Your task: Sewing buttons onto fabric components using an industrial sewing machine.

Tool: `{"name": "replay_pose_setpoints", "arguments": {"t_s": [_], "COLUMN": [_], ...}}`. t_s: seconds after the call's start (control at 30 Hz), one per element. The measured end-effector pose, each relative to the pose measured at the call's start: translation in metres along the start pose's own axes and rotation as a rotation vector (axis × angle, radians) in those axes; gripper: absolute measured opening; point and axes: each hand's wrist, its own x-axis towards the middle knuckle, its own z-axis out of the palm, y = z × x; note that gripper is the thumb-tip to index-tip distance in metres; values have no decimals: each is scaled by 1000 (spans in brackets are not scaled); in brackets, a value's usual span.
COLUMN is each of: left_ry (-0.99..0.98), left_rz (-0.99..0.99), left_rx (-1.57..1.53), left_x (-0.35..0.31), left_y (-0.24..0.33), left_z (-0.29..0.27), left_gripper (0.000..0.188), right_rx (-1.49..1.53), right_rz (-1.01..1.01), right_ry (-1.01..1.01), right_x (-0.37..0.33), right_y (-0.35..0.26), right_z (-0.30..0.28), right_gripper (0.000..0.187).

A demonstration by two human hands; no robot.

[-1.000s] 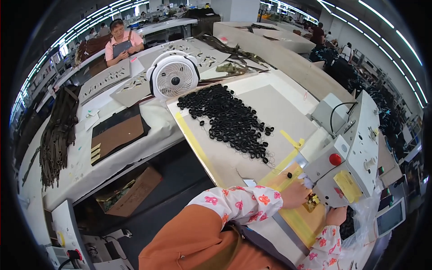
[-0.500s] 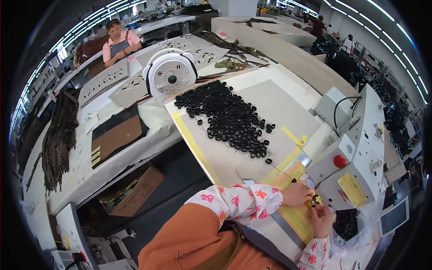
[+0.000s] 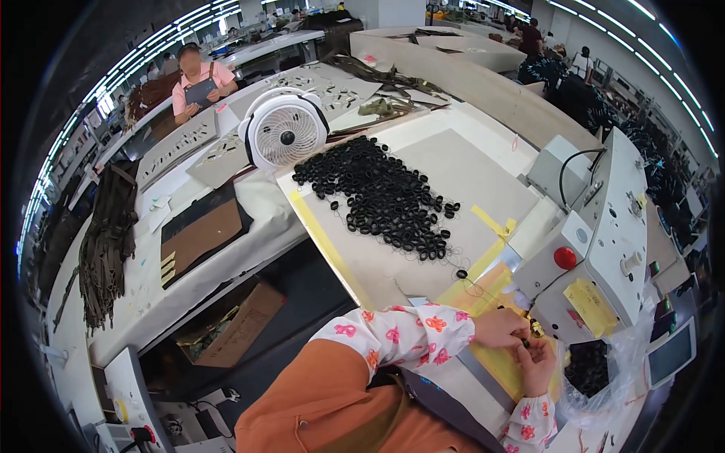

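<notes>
My left hand (image 3: 501, 328) and my right hand (image 3: 538, 368) meet at the front of a white sewing machine (image 3: 589, 260), fingertips pinched together. Between them is a small black loop (image 3: 526, 343), partly hidden by the fingers. Just beyond my fingers are brass-coloured machine parts (image 3: 536, 328). A single black loop (image 3: 462, 274) lies on the work surface, thread trailing from it toward the machine. Farther off, a large heap of similar black loops (image 3: 370, 189) is spread over the board, with loose threads around its near edge.
A clear plastic bag (image 3: 630, 377) holding dark pieces sits right of my right hand, near a tablet-like screen (image 3: 672, 351). A white fan (image 3: 287, 137) stands behind the heap. Brown straps (image 3: 106, 241) hang at far left. A co-worker (image 3: 198, 83) in pink holds a dark panel.
My hands have drawn closer together, and the black loop now shows between their fingertips. The view has shifted slightly. Across the table, the co-worker's hands have moved on the dark panel.
</notes>
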Motion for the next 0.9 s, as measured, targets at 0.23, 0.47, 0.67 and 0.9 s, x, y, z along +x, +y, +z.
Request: {"name": "replay_pose_setpoints", "arguments": {"t_s": [0.23,0.47,0.67,0.9], "left_ry": [21,-24,-145,-176], "left_rz": [16,-40,10,-36], "left_rx": [-32,-14,-27,-175], "left_x": [0,1,7,1], "left_y": [-3,9,1,4], "left_z": [1,-8,-9,-13], "left_gripper": [19,26,28,28], "right_rx": [-144,-699,-746,-696], "right_rz": [-156,-631,-726,-720], "right_ry": [176,208,139,119], "right_x": [-5,-11,-8,-13], "right_y": [6,-13,-9,-10], "right_z": [12,23,23,30], "right_gripper": [16,21,25,24]}}
